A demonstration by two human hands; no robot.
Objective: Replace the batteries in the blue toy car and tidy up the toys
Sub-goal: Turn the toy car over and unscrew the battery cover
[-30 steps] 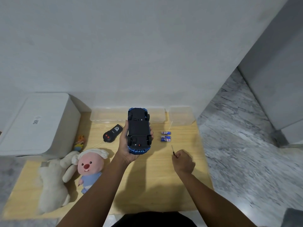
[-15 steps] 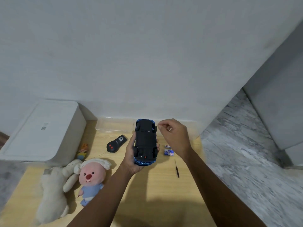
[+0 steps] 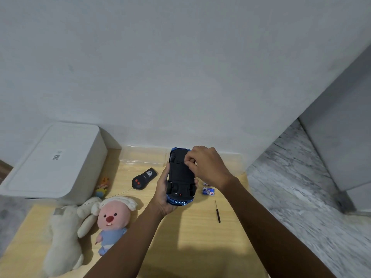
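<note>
Left hand (image 3: 163,194) cradles overturned blue toy car (image 3: 180,177).

Lying upside down mid-frame, blue toy car (image 3: 180,175), black belly showing; batteries (image 3: 208,191) sitting just right of it.

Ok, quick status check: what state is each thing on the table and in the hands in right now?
blue toy car: upside down, gripped by left hand
right hand: pinching at the car's underside
screwdriver: lying free on table
batteries: loose on table
remote control: lying flat
pink plush: lying on its back
white storage box: lid on
</note>
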